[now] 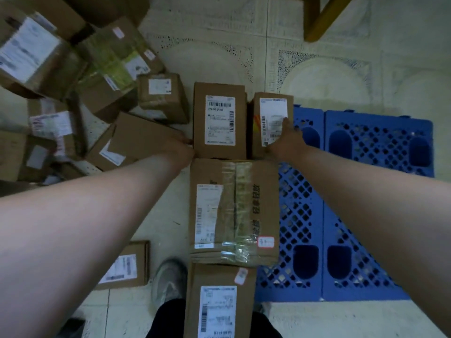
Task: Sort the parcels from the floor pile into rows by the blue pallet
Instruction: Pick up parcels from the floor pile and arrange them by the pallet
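While right hand (284, 135) lies flat on small parcel (272, 123) at frame centre, beside blue pallet (378, 147), left hand (181, 146) presses tall parcel (219, 119); grip hidden. Floor pile (73, 81) upper left, nearer left hand.

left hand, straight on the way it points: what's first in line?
The left hand points up and right in the frame and already sits at the left side of the barcode-labelled box. That box is probably met first, though contact is unclear.
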